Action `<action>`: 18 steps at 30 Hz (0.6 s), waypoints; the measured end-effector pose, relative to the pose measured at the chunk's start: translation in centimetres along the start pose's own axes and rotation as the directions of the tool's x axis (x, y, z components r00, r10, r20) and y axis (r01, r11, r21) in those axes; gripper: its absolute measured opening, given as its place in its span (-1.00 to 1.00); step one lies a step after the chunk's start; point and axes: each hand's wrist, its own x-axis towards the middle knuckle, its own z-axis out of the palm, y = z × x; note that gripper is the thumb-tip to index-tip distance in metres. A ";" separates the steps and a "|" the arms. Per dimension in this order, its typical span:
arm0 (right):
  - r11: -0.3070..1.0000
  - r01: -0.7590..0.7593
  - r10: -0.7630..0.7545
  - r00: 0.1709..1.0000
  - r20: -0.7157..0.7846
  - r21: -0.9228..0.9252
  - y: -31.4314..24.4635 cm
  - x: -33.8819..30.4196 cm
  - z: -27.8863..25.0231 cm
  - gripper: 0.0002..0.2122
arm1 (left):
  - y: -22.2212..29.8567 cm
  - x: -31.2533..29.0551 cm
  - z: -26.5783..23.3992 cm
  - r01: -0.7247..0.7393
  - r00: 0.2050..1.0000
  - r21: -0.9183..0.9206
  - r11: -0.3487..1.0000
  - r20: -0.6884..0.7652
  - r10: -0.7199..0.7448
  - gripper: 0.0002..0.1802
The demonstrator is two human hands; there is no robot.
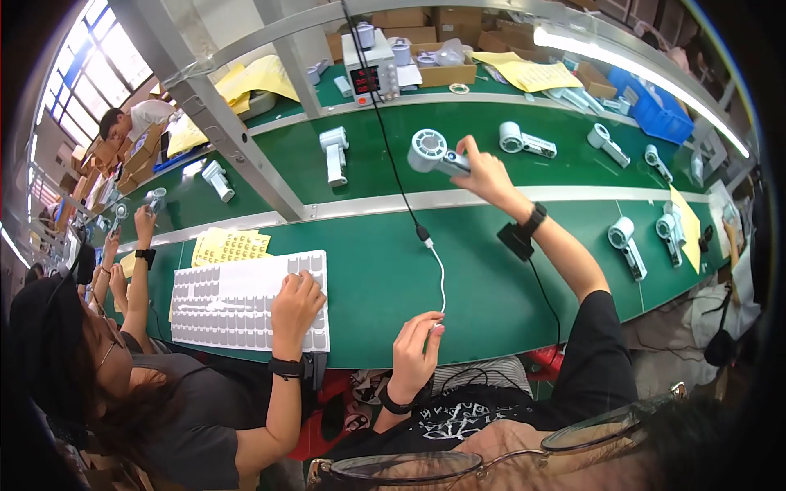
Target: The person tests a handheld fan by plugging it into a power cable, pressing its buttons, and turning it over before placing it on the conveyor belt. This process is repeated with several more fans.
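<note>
Over the green conveyor belt my right hand point(485, 172) is closed on the handle of a pale grey-blue handheld fan point(426, 149), its round grille head pointing left. Near the bench's front edge, my left hand point(416, 348) pinches the lower end of a white cable point(443, 282); the plug itself is mostly hidden by the fingers. That cable joins a black connector point(422, 232) on a black cord hanging from above. Another fan point(528, 141) lies on the belt just right of my right hand.
More fans lie on the belt and right bench, including a nearby one point(626, 247). On my left, a co-worker's hand point(298, 303) touches a white sticker sheet point(246, 303) beside yellow sheets point(229, 247). A power supply point(372, 69) and blue bin point(651, 106) stand behind the belt.
</note>
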 end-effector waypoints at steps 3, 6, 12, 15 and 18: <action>0.950 0.212 -0.209 0.977 -0.037 0.230 0.3 -5.9 0.4 -0.46 | 0.9 -0.2 0.5 0.004 0.999 -0.096 0.995 0.040 0.000 -0.91; 0.799 0.138 -0.237 0.967 0.097 0.585 -1.2 -11.8 -0.3 -0.39 | 1.6 -0.2 1.1 0.015 0.995 -0.137 0.990 0.102 -0.001 -0.90; 0.459 -0.209 -0.046 0.965 0.258 0.864 -7.3 -19.5 -1.6 -0.41 | 2.2 -0.8 2.5 0.019 0.985 -0.192 0.981 0.172 0.015 -0.89; 0.181 -0.075 -0.056 0.995 0.087 0.981 -7.8 -21.0 -0.3 -0.47 | 2.3 -1.3 3.2 0.040 0.965 -0.209 0.977 0.260 0.016 -0.88; 0.085 -0.107 -0.002 0.994 0.107 0.991 -8.7 -21.7 0.0 -0.49 | 2.8 -1.3 3.7 0.051 0.969 -0.213 0.976 0.247 0.003 -0.88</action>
